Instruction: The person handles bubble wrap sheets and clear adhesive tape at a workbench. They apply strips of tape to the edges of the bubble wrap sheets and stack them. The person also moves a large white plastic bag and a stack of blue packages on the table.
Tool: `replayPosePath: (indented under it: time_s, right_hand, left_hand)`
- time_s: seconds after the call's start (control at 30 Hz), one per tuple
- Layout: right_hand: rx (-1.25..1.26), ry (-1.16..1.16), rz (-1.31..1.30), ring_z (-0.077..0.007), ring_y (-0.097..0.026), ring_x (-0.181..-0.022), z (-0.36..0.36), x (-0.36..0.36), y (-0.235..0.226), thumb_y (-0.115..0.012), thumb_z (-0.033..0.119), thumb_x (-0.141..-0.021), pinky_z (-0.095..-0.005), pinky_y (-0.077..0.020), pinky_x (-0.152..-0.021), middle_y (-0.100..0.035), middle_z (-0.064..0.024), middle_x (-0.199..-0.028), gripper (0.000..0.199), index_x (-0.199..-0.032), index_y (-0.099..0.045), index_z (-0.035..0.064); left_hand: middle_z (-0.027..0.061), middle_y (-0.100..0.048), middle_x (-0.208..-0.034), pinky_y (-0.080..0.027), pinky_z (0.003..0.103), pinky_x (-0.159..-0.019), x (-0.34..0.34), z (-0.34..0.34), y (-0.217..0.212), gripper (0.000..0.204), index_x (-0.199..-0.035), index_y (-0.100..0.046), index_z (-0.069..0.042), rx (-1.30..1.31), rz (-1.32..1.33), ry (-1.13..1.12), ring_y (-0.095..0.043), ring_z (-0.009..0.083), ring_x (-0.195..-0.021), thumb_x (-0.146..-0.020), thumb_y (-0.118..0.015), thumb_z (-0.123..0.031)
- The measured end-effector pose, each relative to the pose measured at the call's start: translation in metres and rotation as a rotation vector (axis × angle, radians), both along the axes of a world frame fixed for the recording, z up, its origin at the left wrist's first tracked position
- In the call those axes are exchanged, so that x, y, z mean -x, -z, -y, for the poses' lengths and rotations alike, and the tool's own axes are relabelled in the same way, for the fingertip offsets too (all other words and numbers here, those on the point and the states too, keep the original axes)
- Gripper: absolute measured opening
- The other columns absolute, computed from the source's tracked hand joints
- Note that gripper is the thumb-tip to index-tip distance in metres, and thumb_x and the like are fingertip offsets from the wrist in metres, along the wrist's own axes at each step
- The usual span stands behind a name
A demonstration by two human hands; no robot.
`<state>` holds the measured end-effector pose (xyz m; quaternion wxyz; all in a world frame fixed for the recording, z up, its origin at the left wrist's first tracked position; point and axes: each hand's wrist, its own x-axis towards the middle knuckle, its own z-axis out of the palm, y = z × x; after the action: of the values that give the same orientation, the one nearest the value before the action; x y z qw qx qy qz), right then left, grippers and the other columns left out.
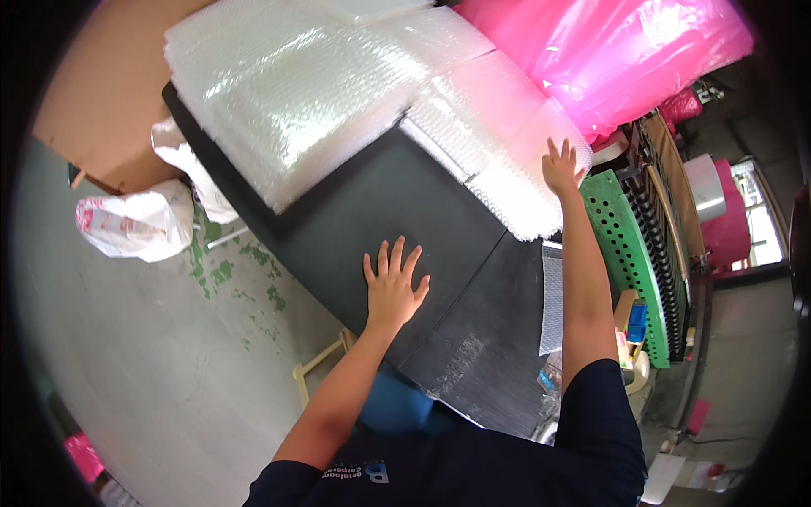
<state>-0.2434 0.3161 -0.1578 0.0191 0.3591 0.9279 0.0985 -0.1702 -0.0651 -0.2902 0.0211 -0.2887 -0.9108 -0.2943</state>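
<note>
My left hand (394, 286) lies flat on the black tabletop (338, 220), its fingers spread and nothing in it. Farther right, my right hand (563, 171) rests with fingers apart on the right edge of the clear bubble wrap (507, 118). Stacks of this bubble wrap sheet cover the far part of the table, with a large stack (296, 93) at the far left. A narrow gap runs between two of the stacks. Near my right forearm, a small strip of bubble wrap (551, 300) lies at the table's right edge.
Pink plastic sheeting (608, 51) is heaped at the far right. A green perforated metal panel (629, 262) belongs to a machine beside the table. On the left are a cardboard box (110, 93) and white plastic bags (139, 220) on the floor. A blue object (638, 321) sits near the panel.
</note>
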Motion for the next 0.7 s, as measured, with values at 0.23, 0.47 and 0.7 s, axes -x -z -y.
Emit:
replayPosePath:
  time_s: [0.23,0.47,0.7]
  right_hand:
    - [0.085,-0.682,-0.347,-0.0364,-0.047,-0.119,0.078,0.074,-0.017,-0.054,0.047,-0.088,-0.0398,-0.0381,-0.1,-0.053,-0.021,-0.126,0.059,-0.127,-0.052,0.0037]
    - [-0.025,-0.538,-0.028,-0.0319,-0.05,-0.119,0.101,0.088,-0.005,-0.062,0.062,-0.076,-0.0399,-0.0406,-0.099,-0.055,-0.0226,-0.123,0.082,-0.126,-0.051,-0.0025]
    - [0.013,-0.647,-0.078,-0.0371,-0.06,-0.101,0.094,0.091,-0.002,-0.068,0.043,-0.079,-0.0418,-0.0472,-0.088,-0.063,-0.0251,-0.103,0.065,-0.122,-0.052,-0.0029]
  left_hand:
    - [0.0055,-0.036,-0.141,-0.021,0.057,-0.106,0.003,-0.001,0.01,0.053,-0.131,-0.047,-0.022,-0.013,0.029,-0.055,-0.033,0.0288,-0.13,-0.084,-0.056,-0.043]
    - [0.0058,-0.036,-0.14,-0.022,0.057,-0.107,0.003,-0.001,0.018,0.052,-0.131,-0.047,-0.021,-0.028,0.045,-0.056,-0.032,0.0283,-0.13,-0.085,-0.055,-0.043]
    - [0.0071,-0.037,-0.14,-0.024,0.057,-0.107,0.004,-0.002,0.019,0.05,-0.131,-0.048,-0.02,-0.028,0.048,-0.058,-0.034,0.0284,-0.13,-0.086,-0.055,-0.042]
